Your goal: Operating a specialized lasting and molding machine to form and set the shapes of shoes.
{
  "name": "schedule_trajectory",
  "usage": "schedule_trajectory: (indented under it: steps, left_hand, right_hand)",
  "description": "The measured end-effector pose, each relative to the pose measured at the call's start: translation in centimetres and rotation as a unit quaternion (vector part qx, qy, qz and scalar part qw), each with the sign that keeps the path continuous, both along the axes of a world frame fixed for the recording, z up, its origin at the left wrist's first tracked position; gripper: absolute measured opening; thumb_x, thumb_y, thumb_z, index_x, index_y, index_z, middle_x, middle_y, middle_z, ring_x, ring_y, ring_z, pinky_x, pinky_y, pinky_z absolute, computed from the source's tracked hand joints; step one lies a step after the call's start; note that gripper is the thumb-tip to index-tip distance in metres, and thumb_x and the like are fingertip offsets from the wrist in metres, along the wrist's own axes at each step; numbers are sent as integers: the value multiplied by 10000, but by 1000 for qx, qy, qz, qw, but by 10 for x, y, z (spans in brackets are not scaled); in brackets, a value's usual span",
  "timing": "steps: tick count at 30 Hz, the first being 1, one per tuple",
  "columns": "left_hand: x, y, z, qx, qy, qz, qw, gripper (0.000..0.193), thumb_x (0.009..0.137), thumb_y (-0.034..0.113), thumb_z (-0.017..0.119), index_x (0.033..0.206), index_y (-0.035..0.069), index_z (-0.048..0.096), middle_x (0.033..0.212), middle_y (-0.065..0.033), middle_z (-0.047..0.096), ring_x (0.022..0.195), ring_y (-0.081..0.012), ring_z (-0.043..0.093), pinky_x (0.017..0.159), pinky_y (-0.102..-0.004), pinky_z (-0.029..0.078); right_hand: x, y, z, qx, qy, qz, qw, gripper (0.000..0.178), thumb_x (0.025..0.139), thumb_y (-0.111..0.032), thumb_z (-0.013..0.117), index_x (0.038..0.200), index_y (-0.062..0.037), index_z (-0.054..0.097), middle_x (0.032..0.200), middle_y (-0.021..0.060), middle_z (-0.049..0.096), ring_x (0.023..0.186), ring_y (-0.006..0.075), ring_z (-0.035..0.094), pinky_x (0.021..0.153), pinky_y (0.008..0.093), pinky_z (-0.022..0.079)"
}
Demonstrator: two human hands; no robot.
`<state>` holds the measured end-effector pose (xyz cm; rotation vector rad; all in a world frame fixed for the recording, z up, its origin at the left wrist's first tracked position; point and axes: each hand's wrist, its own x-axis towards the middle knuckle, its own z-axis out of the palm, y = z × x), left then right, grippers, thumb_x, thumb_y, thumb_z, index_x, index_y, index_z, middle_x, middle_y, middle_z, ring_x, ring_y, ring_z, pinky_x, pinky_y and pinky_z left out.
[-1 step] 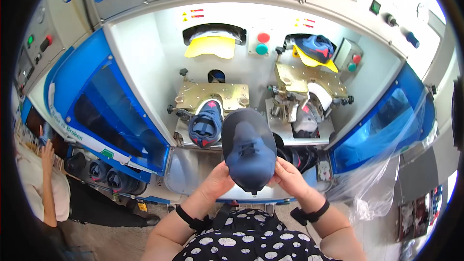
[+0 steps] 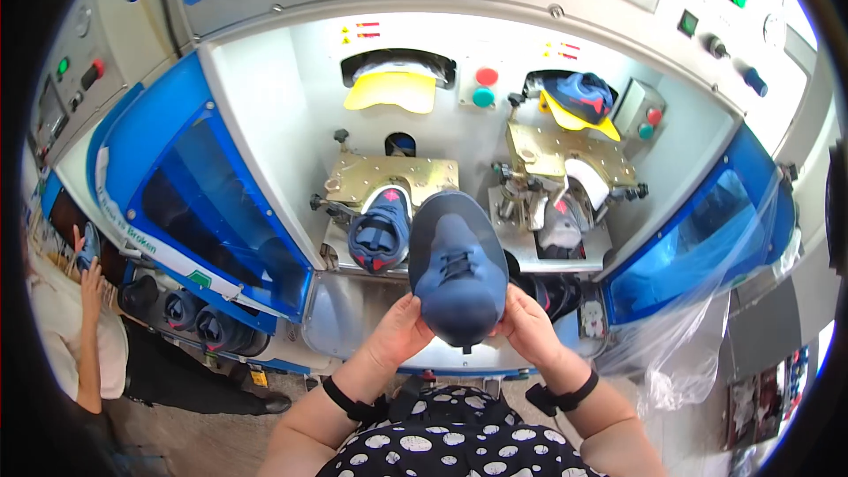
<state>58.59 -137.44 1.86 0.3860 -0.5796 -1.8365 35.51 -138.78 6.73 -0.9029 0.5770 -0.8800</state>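
Before me I hold up a blue shoe upper point(image 2: 459, 278) with dark laces and a dark far end. Its toe points toward me, and a small black tab hangs at the near tip. My left hand point(image 2: 402, 329) pinches its left edge and my right hand point(image 2: 528, 327) its right edge; the far fingertips are partly hidden beneath it. Just beyond, to the left, a blue shoe with red details point(image 2: 382, 234) sits at a brass-coloured clamp plate point(image 2: 424, 178). On the right fixture, a grey shoe upper point(image 2: 559, 228) rests under a second brass plate point(image 2: 565, 146).
A yellow flap point(image 2: 393, 93) projects from the left slot; another blue upper point(image 2: 579, 95) lies on the right one. Blue windowed doors point(image 2: 208, 185) flank the bay. Plastic sheeting point(image 2: 676, 336) hangs at right. Dark shoes point(image 2: 216, 327) line a left shelf, near another person point(image 2: 88, 327).
The picture has shifted slightly, with the machine sitting a little lower. The shoe upper's far end is tipped slightly up; both hands keep their hold.
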Motion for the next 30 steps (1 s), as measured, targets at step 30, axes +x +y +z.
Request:
schedule_trajectory:
  steps: [30]
  left_hand:
    - [150,56,3,99,29,166,981,411,973,284,552,1330,88,489,1189,-138,599,1119,-281,582,926,-445,501]
  right_hand:
    - [154,-196,88,-479,534,-415,559,314,821,-135,607,1090,-5,510,1485,328,249,925,396,644,720,458,553]
